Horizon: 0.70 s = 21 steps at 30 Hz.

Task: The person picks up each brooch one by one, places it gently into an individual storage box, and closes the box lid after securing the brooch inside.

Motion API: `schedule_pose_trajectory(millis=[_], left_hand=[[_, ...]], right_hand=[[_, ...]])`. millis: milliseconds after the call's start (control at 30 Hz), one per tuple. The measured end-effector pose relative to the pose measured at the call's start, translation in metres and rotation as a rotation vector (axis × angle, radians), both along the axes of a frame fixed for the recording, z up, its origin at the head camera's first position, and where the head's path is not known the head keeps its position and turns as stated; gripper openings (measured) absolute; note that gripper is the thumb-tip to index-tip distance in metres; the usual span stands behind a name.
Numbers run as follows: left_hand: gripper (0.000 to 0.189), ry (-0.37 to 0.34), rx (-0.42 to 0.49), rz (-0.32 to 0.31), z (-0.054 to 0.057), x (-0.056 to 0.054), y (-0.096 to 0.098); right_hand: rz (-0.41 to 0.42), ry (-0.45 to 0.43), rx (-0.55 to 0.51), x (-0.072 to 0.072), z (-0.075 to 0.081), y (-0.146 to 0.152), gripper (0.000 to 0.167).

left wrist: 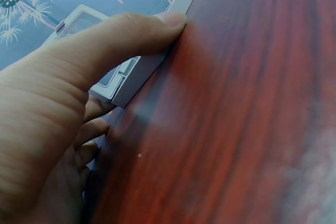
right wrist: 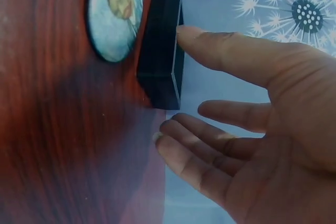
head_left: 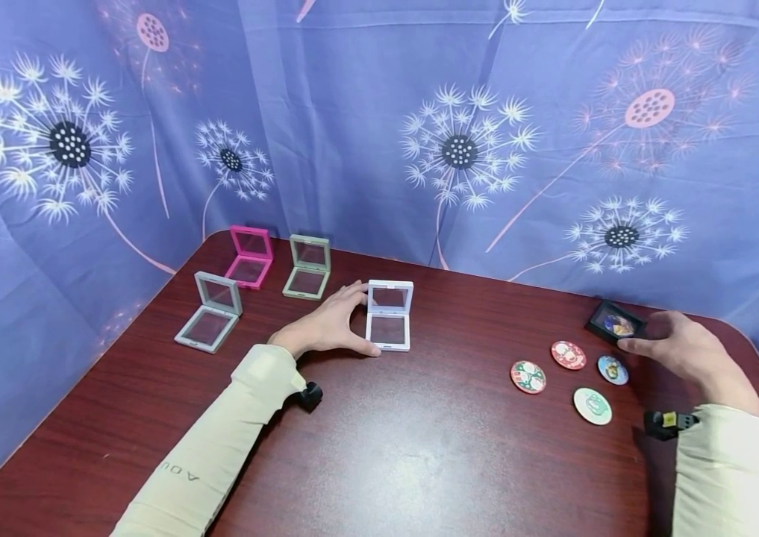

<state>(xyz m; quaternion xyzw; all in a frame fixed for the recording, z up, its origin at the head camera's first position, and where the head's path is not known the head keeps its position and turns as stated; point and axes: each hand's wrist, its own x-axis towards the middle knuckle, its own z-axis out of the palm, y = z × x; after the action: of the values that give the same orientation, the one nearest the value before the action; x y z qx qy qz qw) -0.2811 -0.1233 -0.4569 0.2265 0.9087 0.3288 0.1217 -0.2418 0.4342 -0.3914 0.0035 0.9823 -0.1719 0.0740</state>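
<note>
A white hinged display frame point(head_left: 389, 331) stands with its lid raised near the table's middle. Beside its left side, my left hand point(head_left: 332, 321) is spread, the thumb along the front edge and the fingers towards the back. In the left wrist view, that thumb lies against the white frame point(left wrist: 142, 74). My right hand point(head_left: 691, 354) is at the far right beside a black square case point(head_left: 597, 322) with a colourful picture in it. The right wrist view has the thumb at the rim of the black case point(right wrist: 160, 38), the other fingers loosely bent and apart from it.
Open frames in pink point(head_left: 249, 270), green point(head_left: 307, 282) and grey point(head_left: 207, 328) stand at the left. Round discs lie at the right: red point(head_left: 568, 355), red-green point(head_left: 528, 377), blue point(head_left: 613, 369) and white-green point(head_left: 592, 406). A patterned blue curtain point(head_left: 352, 112) hangs behind the table.
</note>
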Motion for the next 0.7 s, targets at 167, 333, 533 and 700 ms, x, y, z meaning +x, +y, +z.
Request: schedule_pose_trajectory(millis=[167,333,533,700], left_hand=[[0.087,-0.005,0.005,0.002,0.002,0.001,0.000],[0.086,-0.006,0.001,0.007,0.001,0.001,0.000],[0.089,-0.004,-0.006,0.001,0.000,0.000,0.001],[0.090,-0.003,-0.002,0.003,0.000,0.001,0.000]], right_hand=[[0.010,0.082,-0.051,0.004,-0.001,-0.013,0.075],[0.068,0.176,-0.108,0.010,-0.005,-0.033,0.069],[0.138,0.273,-0.119,0.022,-0.014,-0.052,0.056],[0.161,0.251,-0.134,0.029,-0.018,-0.061,0.055]])
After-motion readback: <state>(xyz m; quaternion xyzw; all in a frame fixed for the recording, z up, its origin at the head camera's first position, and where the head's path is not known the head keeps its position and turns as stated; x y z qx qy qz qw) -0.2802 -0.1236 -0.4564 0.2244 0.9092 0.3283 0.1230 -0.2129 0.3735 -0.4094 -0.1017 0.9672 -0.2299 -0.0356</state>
